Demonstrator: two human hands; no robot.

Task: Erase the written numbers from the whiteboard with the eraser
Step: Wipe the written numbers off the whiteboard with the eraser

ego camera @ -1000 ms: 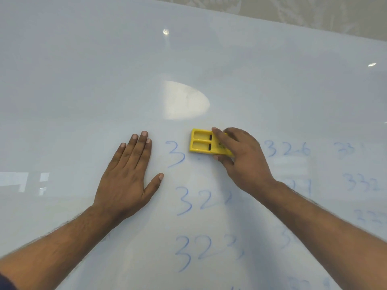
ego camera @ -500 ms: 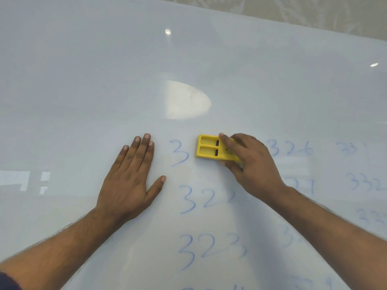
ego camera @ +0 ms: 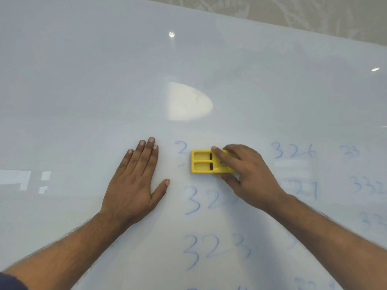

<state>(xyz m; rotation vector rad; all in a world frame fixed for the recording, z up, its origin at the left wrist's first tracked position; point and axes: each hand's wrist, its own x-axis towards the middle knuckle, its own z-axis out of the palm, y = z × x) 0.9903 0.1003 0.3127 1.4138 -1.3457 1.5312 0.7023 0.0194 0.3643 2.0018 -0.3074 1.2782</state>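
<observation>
Gripping yellow eraser: right hand | left hand flat | numbers seemingly smudged

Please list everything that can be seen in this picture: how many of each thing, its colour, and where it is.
large glossy whiteboard: one, white, fills nearly the whole view.
yellow plastic rectangular eraser: one, yellow with two dark slots, flat on the board at centre, right end under the fingers.
handwritten numbers: several, blue, in rows right of and below the eraser; some are faint or half wiped, so no exact count. A partly wiped digit lies just left of the eraser.
patterned wall strip: one, beige, along the top edge.
left hand: one, flat on the board, fingers straight, left of the eraser.
right hand: one, grip on the eraser.
</observation>
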